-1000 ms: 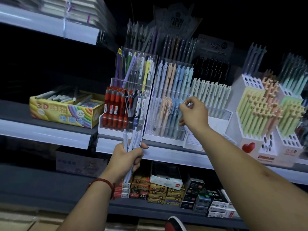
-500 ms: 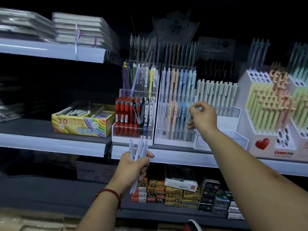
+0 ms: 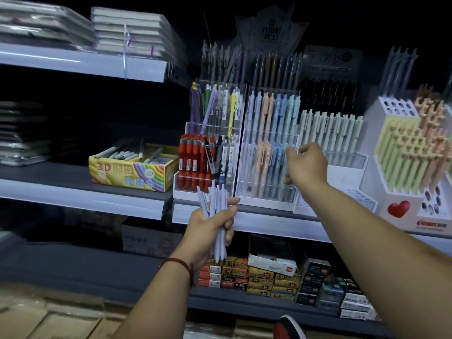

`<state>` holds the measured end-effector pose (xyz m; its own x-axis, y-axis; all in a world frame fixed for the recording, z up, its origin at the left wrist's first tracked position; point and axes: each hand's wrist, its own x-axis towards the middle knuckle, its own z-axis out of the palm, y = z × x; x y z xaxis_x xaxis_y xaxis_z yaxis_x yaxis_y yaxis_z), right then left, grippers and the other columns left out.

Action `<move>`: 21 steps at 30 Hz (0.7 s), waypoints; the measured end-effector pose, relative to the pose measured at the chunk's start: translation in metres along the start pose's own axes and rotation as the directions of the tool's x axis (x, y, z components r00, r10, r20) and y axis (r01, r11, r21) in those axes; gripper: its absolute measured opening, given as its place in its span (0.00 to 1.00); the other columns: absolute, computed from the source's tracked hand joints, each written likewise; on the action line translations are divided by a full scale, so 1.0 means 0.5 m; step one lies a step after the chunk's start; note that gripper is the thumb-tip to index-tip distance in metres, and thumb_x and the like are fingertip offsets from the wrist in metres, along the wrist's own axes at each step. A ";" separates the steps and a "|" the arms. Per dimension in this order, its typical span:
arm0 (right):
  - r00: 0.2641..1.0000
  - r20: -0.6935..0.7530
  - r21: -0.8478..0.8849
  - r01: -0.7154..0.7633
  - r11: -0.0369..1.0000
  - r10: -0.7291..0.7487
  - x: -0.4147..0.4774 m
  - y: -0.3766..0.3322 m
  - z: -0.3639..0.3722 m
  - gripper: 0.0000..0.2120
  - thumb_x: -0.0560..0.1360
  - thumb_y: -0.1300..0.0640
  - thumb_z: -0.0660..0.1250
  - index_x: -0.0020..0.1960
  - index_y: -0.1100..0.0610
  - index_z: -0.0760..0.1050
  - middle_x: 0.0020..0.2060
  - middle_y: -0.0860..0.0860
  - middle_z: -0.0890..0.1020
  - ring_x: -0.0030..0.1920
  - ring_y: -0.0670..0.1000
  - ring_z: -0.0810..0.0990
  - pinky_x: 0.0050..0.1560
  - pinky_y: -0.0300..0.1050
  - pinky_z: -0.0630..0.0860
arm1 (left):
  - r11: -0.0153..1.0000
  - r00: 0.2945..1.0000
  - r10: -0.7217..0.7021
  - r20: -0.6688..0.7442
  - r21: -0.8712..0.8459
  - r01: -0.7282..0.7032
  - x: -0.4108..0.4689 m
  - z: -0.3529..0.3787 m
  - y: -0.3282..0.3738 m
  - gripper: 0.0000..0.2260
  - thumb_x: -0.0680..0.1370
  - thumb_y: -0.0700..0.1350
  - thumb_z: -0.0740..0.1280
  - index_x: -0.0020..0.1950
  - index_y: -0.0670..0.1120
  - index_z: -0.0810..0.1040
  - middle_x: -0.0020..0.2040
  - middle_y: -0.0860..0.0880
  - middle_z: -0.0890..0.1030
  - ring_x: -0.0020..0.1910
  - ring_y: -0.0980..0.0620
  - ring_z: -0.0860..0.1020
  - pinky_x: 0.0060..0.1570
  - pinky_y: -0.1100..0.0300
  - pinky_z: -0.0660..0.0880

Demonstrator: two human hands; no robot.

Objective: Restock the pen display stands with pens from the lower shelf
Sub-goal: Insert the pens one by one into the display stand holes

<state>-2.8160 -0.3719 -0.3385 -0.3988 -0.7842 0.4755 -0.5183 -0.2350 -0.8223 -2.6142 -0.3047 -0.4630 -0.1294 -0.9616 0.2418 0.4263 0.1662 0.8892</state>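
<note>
My left hand [image 3: 210,223] grips a bundle of pale lilac pens [image 3: 215,206] upright, in front of the middle shelf's edge. My right hand [image 3: 305,165] reaches up to the clear tiered pen stand [image 3: 266,199] filled with pastel pens and pinches a pale pen [image 3: 291,152] at the stand's right side. To the left of it stands a second clear stand [image 3: 181,189] with red and mixed pens. On the lower shelf lie stacked pen boxes [image 3: 259,277].
A yellow 3D-pen box [image 3: 127,177] sits left on the middle shelf. A white stand [image 3: 342,174] of pale green pens and a white block stand with a red heart [image 3: 398,209] stand at the right. Wrapped notebooks [image 3: 132,33] fill the top shelf.
The view has tilted up and shifted left, so the shelves sit lower and further right in the frame. My right hand stays at the pastel stand; my left hand keeps holding the bundle.
</note>
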 end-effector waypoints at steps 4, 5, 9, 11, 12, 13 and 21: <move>0.970 0.139 -0.003 0.203 0.979 -0.201 -0.078 -0.021 0.015 0.08 0.81 0.55 0.67 0.57 0.57 0.73 0.46 0.51 0.78 0.40 0.53 0.78 0.39 0.46 0.76 | 0.996 0.999 -0.023 0.049 -0.084 0.027 0.003 -0.005 0.012 0.16 0.77 0.47 0.71 0.64 0.47 0.82 0.30 0.50 0.68 0.25 0.52 0.68 0.27 0.59 0.71; 0.931 0.296 0.047 0.208 0.977 -0.212 -0.100 -0.032 0.021 0.06 0.81 0.55 0.69 0.55 0.56 0.77 0.42 0.49 0.80 0.38 0.51 0.78 0.37 0.45 0.75 | 0.994 0.998 -0.028 0.056 -0.104 0.034 0.003 -0.007 0.015 0.15 0.77 0.48 0.72 0.63 0.47 0.82 0.30 0.50 0.66 0.24 0.53 0.66 0.26 0.60 0.70; 0.680 0.721 0.099 0.094 0.991 -0.136 -0.152 -0.058 0.048 0.07 0.77 0.53 0.74 0.50 0.57 0.85 0.39 0.55 0.85 0.36 0.50 0.76 0.35 0.44 0.72 | 0.991 0.991 -0.038 0.127 -0.124 0.054 0.001 -0.013 0.022 0.06 0.77 0.47 0.72 0.49 0.47 0.78 0.28 0.51 0.61 0.20 0.56 0.60 0.21 0.64 0.63; 0.659 0.745 0.116 0.032 0.993 -0.108 -0.160 -0.061 0.058 0.09 0.77 0.55 0.74 0.48 0.61 0.85 0.34 0.55 0.81 0.34 0.50 0.75 0.33 0.43 0.69 | 0.990 0.988 -0.034 0.149 -0.133 0.055 0.000 -0.015 0.024 0.06 0.77 0.46 0.72 0.41 0.48 0.79 0.27 0.51 0.61 0.19 0.56 0.60 0.20 0.65 0.62; 0.664 0.741 0.124 0.009 0.992 -0.098 -0.161 -0.062 0.061 0.09 0.77 0.55 0.74 0.48 0.62 0.84 0.34 0.55 0.80 0.34 0.50 0.75 0.33 0.44 0.70 | 0.990 0.989 -0.033 0.142 -0.130 0.052 0.000 -0.017 0.025 0.07 0.77 0.45 0.72 0.40 0.48 0.79 0.27 0.50 0.62 0.19 0.56 0.61 0.20 0.65 0.62; 0.675 0.732 0.128 -0.005 0.992 -0.091 -0.161 -0.063 0.063 0.08 0.77 0.56 0.74 0.47 0.62 0.84 0.35 0.55 0.80 0.35 0.52 0.75 0.34 0.45 0.70 | 0.992 0.991 -0.029 0.128 -0.122 0.044 0.000 -0.018 0.027 0.07 0.77 0.45 0.72 0.40 0.47 0.79 0.27 0.50 0.63 0.20 0.56 0.61 0.20 0.65 0.61; 0.869 0.494 0.357 -0.193 0.914 -0.009 -0.092 -0.126 0.036 0.06 0.81 0.59 0.68 0.53 0.61 0.81 0.45 0.56 0.82 0.34 0.51 0.80 0.32 0.43 0.78 | 0.999 0.999 0.033 0.016 -0.017 -0.033 0.008 -0.041 0.019 0.10 0.77 0.48 0.73 0.51 0.42 0.81 0.28 0.46 0.73 0.17 0.54 0.63 0.19 0.65 0.62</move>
<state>-2.7512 -0.3315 -0.3140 0.0320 -0.9633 0.2665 -0.1263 -0.2684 -0.9550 -2.5924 -0.3115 -0.4615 -0.1292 -0.9521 0.2770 0.4451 0.1939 0.8742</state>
